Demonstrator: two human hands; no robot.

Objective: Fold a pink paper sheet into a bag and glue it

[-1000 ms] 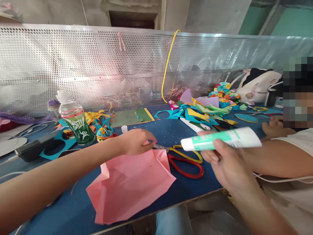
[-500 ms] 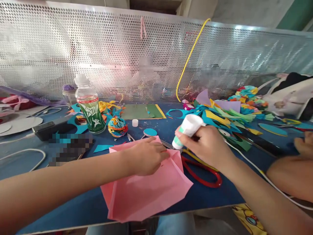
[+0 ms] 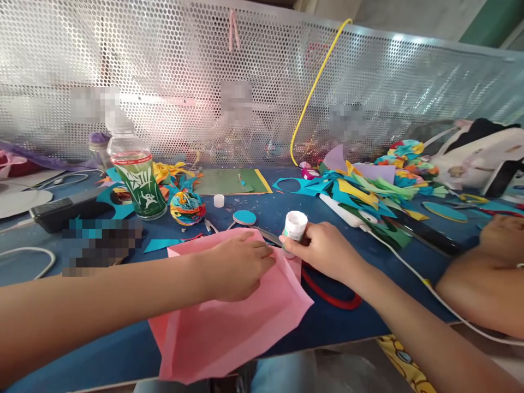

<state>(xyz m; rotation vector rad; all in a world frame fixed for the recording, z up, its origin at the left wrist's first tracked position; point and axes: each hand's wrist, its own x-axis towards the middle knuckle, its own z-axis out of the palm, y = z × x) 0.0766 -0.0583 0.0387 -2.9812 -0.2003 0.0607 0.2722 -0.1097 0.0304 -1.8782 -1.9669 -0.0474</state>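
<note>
Paper (image 3: 237, 333) lies on the table (image 3: 110, 355), the left hand (image 3: 241, 270) loosely spread over it; the right hand (image 3: 323, 248) grips a tube (image 3: 295, 224) at its far-right corner. Apparently gluing; next calls for steady paper.

- The bare left hand (image 3: 239, 267) covers part of the creased pink paper sheet (image 3: 241, 333).
- The bare right hand (image 3: 327, 248) hides much of the white-and-green plastic tube (image 3: 295, 222); its label is unreadable.
- Of the red-handled metal scissors (image 3: 333, 299), part lies hidden behind hand and paper.
- Pixel blocks blur a dark, flat object (image 3: 102, 248).
- The right edge cuts off a white bag (image 3: 483, 155) and a co-worker's bare arm (image 3: 487, 289).
</note>
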